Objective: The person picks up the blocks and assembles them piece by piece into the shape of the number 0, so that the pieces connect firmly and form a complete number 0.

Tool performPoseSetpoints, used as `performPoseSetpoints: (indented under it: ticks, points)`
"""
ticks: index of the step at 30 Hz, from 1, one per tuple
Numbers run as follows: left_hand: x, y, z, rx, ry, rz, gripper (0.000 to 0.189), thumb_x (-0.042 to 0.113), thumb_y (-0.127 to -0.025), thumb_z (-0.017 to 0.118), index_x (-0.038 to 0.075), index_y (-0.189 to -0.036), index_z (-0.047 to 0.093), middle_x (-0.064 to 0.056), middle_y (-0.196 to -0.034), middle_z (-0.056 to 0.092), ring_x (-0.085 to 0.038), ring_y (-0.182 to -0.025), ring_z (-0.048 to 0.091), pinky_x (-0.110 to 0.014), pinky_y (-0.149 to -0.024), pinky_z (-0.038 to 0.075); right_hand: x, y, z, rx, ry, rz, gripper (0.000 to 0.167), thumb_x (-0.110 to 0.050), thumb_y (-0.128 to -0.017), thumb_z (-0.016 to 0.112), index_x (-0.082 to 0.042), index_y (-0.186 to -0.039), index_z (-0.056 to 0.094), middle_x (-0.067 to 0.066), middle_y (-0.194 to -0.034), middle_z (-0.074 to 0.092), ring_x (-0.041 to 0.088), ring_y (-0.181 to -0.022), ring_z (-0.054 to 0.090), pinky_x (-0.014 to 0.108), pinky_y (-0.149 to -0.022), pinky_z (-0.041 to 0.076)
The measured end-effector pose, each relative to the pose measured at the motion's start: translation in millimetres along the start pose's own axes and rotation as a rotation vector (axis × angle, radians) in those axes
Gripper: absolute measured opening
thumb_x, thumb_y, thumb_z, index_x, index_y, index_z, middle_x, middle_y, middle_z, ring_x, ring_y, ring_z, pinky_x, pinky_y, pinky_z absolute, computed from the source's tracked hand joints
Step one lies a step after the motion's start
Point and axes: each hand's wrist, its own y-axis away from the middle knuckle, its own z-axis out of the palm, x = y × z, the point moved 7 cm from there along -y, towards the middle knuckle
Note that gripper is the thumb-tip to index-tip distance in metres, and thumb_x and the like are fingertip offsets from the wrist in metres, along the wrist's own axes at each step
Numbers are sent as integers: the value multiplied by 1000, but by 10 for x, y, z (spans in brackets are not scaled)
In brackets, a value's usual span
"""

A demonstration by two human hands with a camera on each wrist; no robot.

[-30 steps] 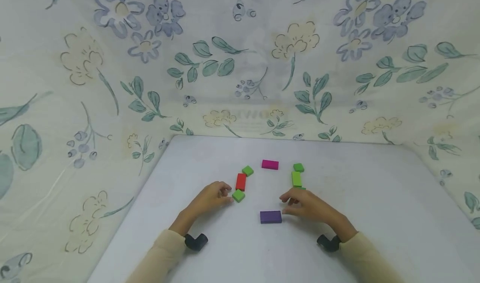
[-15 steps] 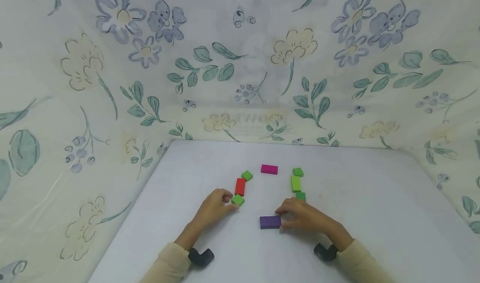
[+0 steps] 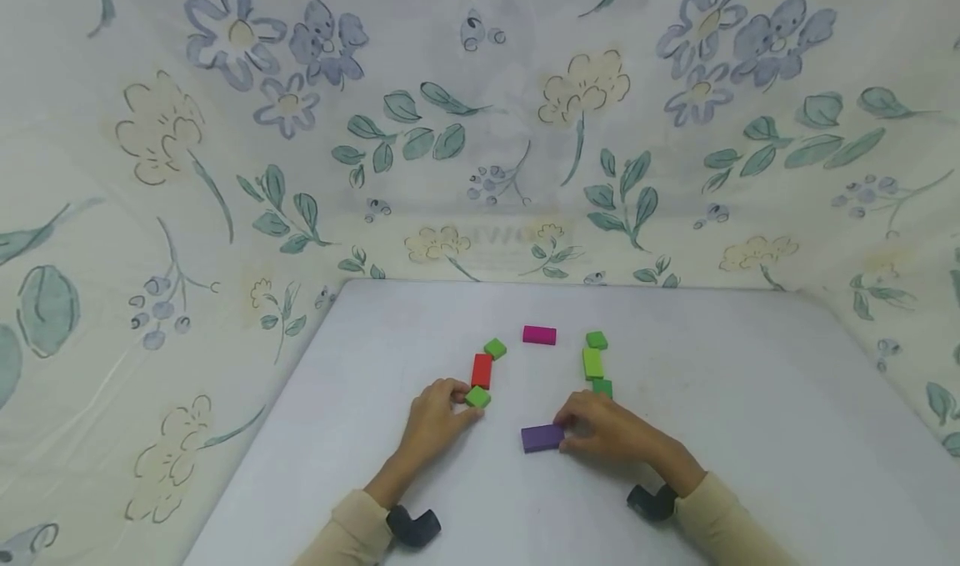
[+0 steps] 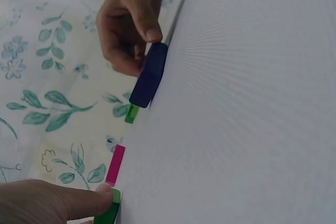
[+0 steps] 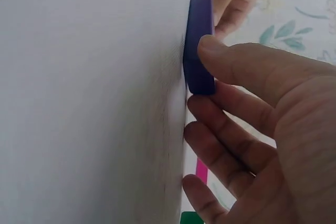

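Observation:
My right hand (image 3: 611, 428) pinches the right end of a purple block (image 3: 542, 438) lying on the white table. In the right wrist view the thumb (image 5: 226, 59) presses one face of that block (image 5: 199, 19), with the index finger behind it. On the other side my left hand (image 3: 435, 420) holds a small green block (image 3: 477, 398) between thumb and fingers. The left wrist view shows the left thumb (image 4: 89, 203) on this green block (image 4: 108, 211). A red block (image 3: 482, 371) touches or nearly touches the green block's far corner.
Beyond the red block sits another green block (image 3: 495, 348). A magenta block (image 3: 539, 335) lies at the back. On the right, a small green block (image 3: 596, 340), a lime block (image 3: 592, 363) and a darker green block (image 3: 602, 388) form a column. A floral cloth (image 3: 480, 132) hangs behind the table.
My left hand has moved right to the near green block and taken hold of it. My right hand has closed on the purple block, which has turned slightly.

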Motion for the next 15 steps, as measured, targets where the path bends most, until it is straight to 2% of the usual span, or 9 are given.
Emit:
performPoseSetpoints:
  ticks: [6,15]
  points:
    - [32,-6,18,12,19,11,35,27,-80,82,8,-106,69,0,-92,65,-13,-82,52,-37,-80,40,18,4,-5,37,0,-1,26,-26,-87,77,-16,-110,70,-11,-103,67,5,-98,57,30,-91,50]
    - [145,34,118,-29,104,40,35,26,-81,81,8,-109,70,0,-92,66,-13,-83,51,-28,-72,43,65,-24,-2,117,-38,17,25,-21,-87,76,-14,-109,67,-8,-102,66,8,-98,59,30,-91,52]
